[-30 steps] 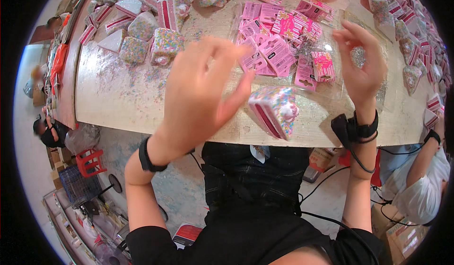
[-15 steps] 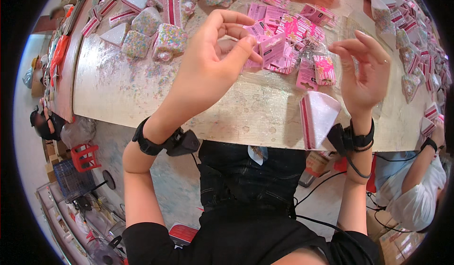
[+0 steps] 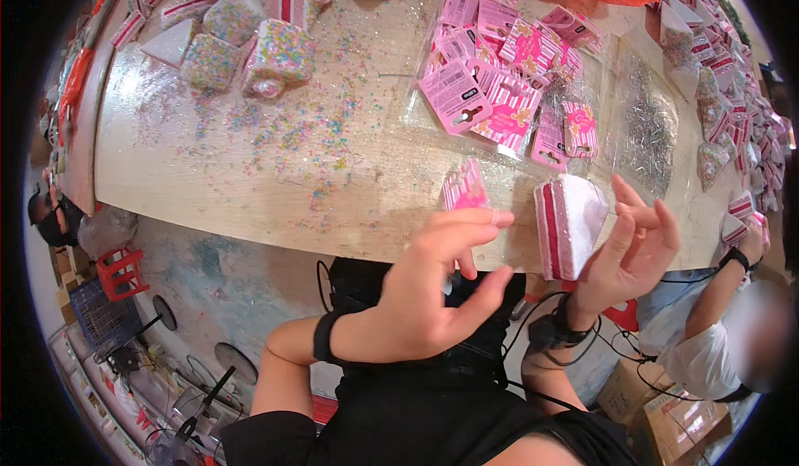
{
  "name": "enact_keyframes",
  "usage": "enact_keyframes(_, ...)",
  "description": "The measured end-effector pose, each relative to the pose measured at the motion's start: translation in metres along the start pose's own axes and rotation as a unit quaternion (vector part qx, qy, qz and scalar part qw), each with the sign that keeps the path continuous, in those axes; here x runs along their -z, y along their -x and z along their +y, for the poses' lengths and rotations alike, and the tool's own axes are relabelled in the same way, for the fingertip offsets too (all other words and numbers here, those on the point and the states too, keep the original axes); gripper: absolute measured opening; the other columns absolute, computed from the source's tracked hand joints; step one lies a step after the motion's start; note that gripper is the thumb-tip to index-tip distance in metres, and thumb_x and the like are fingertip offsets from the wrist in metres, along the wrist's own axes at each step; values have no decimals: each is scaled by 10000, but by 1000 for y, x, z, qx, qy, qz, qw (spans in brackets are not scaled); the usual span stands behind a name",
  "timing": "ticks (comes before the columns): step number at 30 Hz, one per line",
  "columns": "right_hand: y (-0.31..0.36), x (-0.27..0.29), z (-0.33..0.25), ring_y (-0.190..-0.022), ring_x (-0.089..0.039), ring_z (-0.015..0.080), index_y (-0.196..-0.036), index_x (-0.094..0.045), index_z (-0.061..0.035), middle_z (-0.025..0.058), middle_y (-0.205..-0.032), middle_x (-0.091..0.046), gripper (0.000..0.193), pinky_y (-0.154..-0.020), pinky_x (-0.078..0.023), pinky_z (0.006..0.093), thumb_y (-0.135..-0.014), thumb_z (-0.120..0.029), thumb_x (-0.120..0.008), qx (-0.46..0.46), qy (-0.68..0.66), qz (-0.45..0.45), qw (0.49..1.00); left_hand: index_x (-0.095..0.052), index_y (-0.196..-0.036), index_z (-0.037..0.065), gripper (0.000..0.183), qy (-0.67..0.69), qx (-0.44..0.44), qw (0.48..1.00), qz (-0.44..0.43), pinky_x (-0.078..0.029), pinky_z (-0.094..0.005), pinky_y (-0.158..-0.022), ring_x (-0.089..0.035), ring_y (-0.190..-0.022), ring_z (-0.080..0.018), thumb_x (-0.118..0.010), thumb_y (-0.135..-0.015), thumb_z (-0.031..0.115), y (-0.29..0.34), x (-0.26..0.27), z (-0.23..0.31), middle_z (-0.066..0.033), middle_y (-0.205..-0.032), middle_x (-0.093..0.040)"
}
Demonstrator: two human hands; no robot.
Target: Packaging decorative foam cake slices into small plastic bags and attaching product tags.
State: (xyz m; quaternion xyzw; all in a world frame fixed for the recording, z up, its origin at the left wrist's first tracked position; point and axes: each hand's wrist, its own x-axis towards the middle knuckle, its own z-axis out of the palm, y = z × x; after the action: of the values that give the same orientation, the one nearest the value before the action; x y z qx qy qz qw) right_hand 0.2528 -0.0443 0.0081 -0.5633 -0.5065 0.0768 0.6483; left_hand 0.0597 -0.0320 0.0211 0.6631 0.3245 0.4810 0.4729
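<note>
A toy cake slice (image 3: 574,220), white on one face with pink and red layers along its side, stands near the table's front edge. Close to its right side is my right hand (image 3: 632,254), thumb and fingers spread; whether it touches the slice, I cannot tell. My left hand (image 3: 437,287) hovers at the table edge left of the slice, its fingers curved and its thumb apart, with nothing visible between them. Just beyond those fingers is a single pink striped card (image 3: 464,186), its lower end hidden by them. Farther back, several pink cards (image 3: 520,54) lie heaped in a clear tray (image 3: 412,104).
A clear tray of small silvery metal bits (image 3: 649,108) sits right of the cards. Sprinkle-covered slices (image 3: 279,54) crowd the far left; more slices (image 3: 720,100) pile up at the right. Loose sprinkles (image 3: 325,133) litter the table. A co-worker's hand (image 3: 753,237) shows at far right.
Both hands have come back from the card heap toward the table's front edge. One pink card now lies apart from the heap, near my left fingers.
</note>
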Motion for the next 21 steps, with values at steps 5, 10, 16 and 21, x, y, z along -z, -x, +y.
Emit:
enact_keyframes(5, 24, -12, -6, -950, -644, 331, -1170, -453, 8, 105, -849, -568, 238, -814, -488, 382, -942, -31, -509, -78, -1, 64, 995, -421, -1276, -19, 732, -147, 8, 988, -42, -499, -339, -713, -617, -848, -257, -821, -684, 140, 0, -27, -15, -207, -1260, -526)
enact_keyframes(10, 21, -22, -12, -867, -629, 271, -1130, -420, -23, 129, -921, -554, 187, -905, -497, 518, -959, -60, -486, -62, -105, 128, 984, -485, -1222, -36, 639, -155, 32, 984, -84, -481, -389, -819, -613, -966, -329, -795, -699, 160, 2, -26, -17, -217, -1153, -568)
enact_keyframes(16, -1, -43, -33, -813, -633, 285, -1125, -427, -18, 130, -895, -580, 244, -827, -523, 491, -915, -39, -549, 64, -124, -52, 989, -531, -1082, -26, 263, 250, 321, 911, -66, -459, -326, -642, -610, -754, -179, -434, -1008, 207, 13, -12, -5, -115, -819, -604)
enact_keyframes(21, -13, -73, -41, -687, -620, 164, -1103, -528, -6, 101, -843, -630, 294, -653, -485, 261, -839, 121, -552, 94, 130, -244, 956, -482, -1174, -18, 291, 351, 486, 797, -71, -372, -177, -556, -430, -572, -55, -354, -1030, 200, 5, 13, 16, -16, -789, -524)
